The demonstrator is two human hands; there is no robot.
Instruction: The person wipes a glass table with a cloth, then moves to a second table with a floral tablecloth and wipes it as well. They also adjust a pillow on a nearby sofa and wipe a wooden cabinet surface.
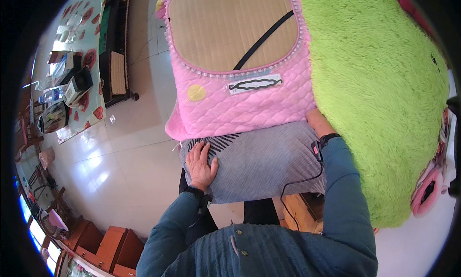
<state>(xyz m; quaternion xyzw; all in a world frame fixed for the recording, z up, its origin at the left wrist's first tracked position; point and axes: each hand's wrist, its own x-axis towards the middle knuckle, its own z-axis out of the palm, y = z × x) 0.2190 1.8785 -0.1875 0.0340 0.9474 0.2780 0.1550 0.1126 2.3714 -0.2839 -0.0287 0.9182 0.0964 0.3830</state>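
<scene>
A grey pillow (pixel 266 161) with black line patterns lies crosswise before me. My left hand (pixel 201 165) rests flat on its left end, fingers spread. Against the pillow's far edge lies a pink quilted cover (pixel 245 111), with a yellow sun shape and a white strip bearing a wavy black line. My right hand (pixel 317 120) is at the pillow's upper right corner, where pink, grey and green fabrics meet; its fingers are hidden. Inside the cover's frilled oval opening, a cardboard sheet (pixel 230 28) shows, crossed by a black strap (pixel 263 41).
Fluffy lime-green fabric (pixel 374 96) bulges along the right. On the left, a table with a heart-patterned cover (pixel 92 100) holds a bottle, boxes and a dark container. Reddish-brown cabinets (pixel 111 244) stand at lower left. A black cable (pixel 284 190) hangs from my right wrist.
</scene>
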